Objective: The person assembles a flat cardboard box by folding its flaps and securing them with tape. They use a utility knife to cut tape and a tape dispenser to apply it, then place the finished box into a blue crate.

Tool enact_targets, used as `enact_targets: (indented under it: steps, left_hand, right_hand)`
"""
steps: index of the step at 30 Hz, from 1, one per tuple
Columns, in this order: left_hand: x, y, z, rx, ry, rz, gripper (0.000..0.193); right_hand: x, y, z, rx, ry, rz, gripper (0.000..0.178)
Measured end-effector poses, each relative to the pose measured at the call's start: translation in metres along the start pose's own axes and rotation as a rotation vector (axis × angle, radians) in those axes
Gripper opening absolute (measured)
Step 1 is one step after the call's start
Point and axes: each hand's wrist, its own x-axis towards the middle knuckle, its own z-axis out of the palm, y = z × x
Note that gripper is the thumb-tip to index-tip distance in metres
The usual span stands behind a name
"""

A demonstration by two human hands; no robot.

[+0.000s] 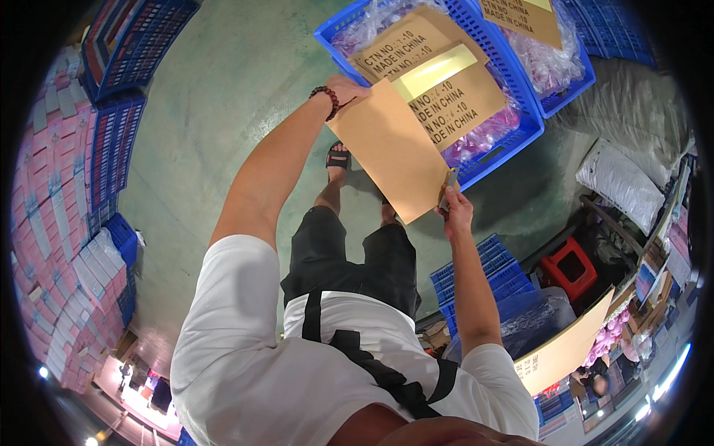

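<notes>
A plain tan cardboard sheet (390,152) lies aslant in front of me, beside the lower left of a blue plastic crate (524,111). My left hand (349,91) is closed on its upper left corner; the fingertips are partly hidden. At the sheet's lower right edge, my right hand (457,214) is closed around a small grey and yellow tool, which looks like a utility knife (449,186). Another cardboard piece (476,97), printed in black and with a shiny yellowish strip, rests on the crate's pink, plastic-wrapped contents. More printed cardboard (379,44) lies behind it.
A second blue crate (584,82) with plastic-wrapped goods stands at the upper right. White sacks (619,182) and a red stool (569,269) are on the right. Blue crates (115,141) and stacked pink boxes (56,215) line the left. Green floor (201,111) lies between.
</notes>
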Motion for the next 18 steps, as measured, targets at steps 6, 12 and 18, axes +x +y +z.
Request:
enact_targets:
  steps: [6,12,18]
  left_hand:
    - [-0.001,-0.006,0.005,-0.044,-0.011,0.018,0.035]
    - [0.012,-0.016,0.006,-0.067,-0.001,-0.029,0.037]
    - [0.012,-0.019,0.006,-0.116,-0.002,-0.084,0.033]
  right_hand:
    - [-0.002,-0.005,-0.020,-0.063,0.017,-0.013,0.028]
    - [0.000,-0.009,-0.029,-0.166,0.076,-0.048,0.030]
    - [0.003,-0.020,-0.040,-0.129,0.078,-0.145,0.022]
